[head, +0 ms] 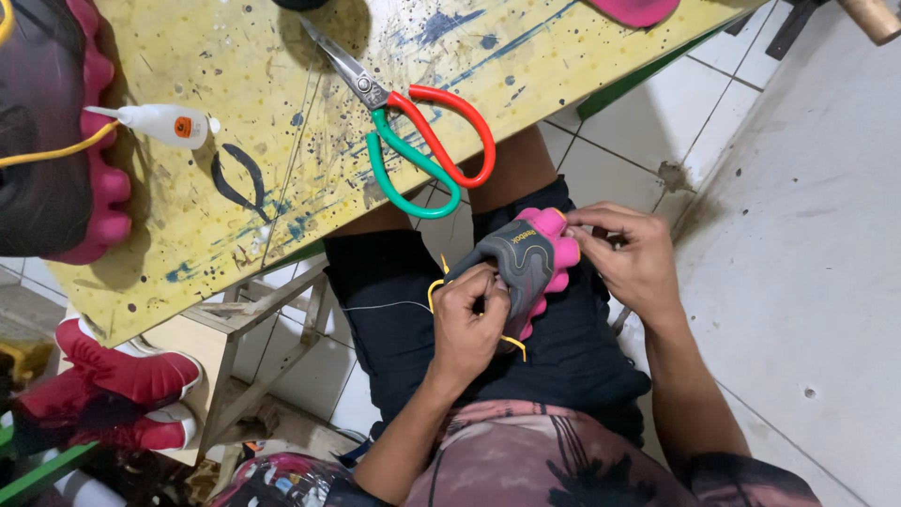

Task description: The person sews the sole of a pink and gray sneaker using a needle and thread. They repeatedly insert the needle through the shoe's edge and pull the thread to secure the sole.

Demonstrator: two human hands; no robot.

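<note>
Fingers of the left hand (469, 314) were pinched shut on a yellow lace (435, 286), or on something thin at its end, too small to make out, right at the near edge of the grey and pink shoe (527, 263) that lay across the person's lap. A fine pale thread (375, 306) ran out to the left of that hand over the dark shorts (394, 310), so the pinch may have been on a needle, though that could not be told. The right hand (633, 258) was curled around the far, pink-soled side of the shoe, thumb and fingertips pressed to it, apparently to brace it against the pull from the other side; it held nothing else. Resting the shoe on the thighs kept it low and steady between both hands. Beyond the hands, on the paint-spattered yellow desk (235, 225), a pair of scissors (413, 131) with one red and one green handle lay closed, well apart from the shoe but within reach. Farther left of the left hand sat a small white glue bottle (169, 124), lying on its side, just beside the other shoe (56, 131) with the same pink sole. Below the desk, to the left of the person's knees, a red shoe (122, 376) lay on the floor.
</note>
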